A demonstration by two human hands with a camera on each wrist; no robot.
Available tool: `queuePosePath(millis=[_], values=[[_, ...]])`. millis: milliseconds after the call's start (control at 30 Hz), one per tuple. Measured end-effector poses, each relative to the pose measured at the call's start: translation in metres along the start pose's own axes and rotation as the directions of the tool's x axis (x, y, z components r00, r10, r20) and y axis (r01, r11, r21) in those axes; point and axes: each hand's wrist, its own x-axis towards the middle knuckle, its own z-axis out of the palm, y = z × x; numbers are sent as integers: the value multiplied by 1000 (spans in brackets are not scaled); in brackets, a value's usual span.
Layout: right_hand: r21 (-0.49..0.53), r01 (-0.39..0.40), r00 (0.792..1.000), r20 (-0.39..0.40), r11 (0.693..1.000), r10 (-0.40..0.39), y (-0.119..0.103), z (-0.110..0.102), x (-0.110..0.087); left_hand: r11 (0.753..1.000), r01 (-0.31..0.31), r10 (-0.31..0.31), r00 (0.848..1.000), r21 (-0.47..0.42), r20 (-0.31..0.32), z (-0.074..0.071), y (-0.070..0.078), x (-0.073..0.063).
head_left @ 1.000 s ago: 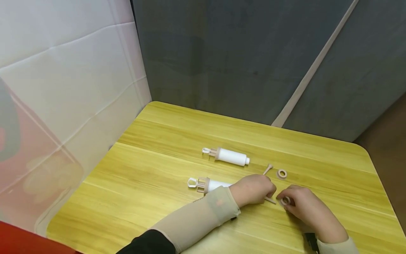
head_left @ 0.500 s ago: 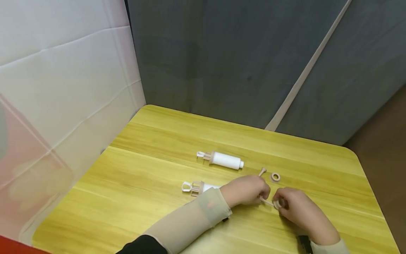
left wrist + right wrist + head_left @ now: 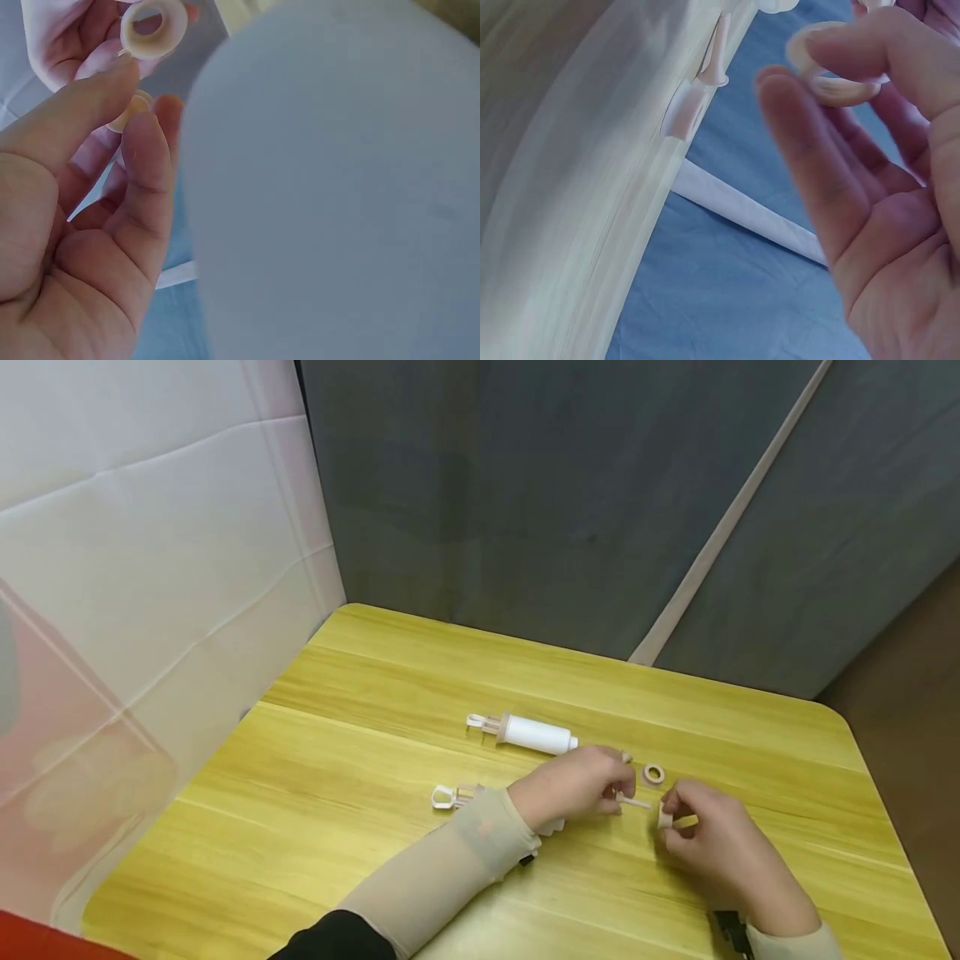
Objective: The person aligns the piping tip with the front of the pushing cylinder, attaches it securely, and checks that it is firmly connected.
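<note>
My left hand (image 3: 573,783) pinches a thin beige rod (image 3: 636,802) at its flared end, and the bare tip points right. In the left wrist view the rod's round end (image 3: 135,109) sits between thumb and fingertips. Facing it, my right hand (image 3: 711,827) pinches a beige ring (image 3: 665,815) between thumb and fingers; a small gap separates ring and rod tip. Both are held above the table. A second ring (image 3: 654,774) lies just beyond the hands. Close to it is another flared rod (image 3: 716,56), mostly covered by the left hand in the head view.
A white cylinder with a beige collar and white loop (image 3: 536,734) lies farther back on the wooden table (image 3: 360,693). A similar one (image 3: 444,797) lies partly under my left forearm. A grey curtain (image 3: 487,510) hangs behind, and a pale cloth (image 3: 172,543) at left.
The rod tip was at the ring half a second ago; now they are apart. Both hands have moved slightly up and away from the body. The left hand now covers more of the second rod.
</note>
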Motion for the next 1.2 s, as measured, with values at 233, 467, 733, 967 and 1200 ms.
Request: queuePosePath(millis=[233, 467, 733, 967, 1200], values=[[86, 145, 984, -116, 986, -135, -1, 3, 2, 998, -37, 36, 999, -45, -21, -3, 1, 0], [160, 194, 976, -127, 968, -175, -1, 4, 1, 998, -36, 35, 999, -49, -10, -2, 2, -1], [191, 241, 966, -142, 951, -217, 0, 5, 0, 996, -70, 69, 997, -48, -29, -2, 3, -3], [218, 275, 958, -150, 936, -246, 0, 5, 2, 993, -103, 101, 994, -52, -42, -3, 3, -3], [214, 283, 954, -166, 935, -251, 0, 5, 3, 992, -112, 110, 993, -64, -38, -4, 3, -1]])
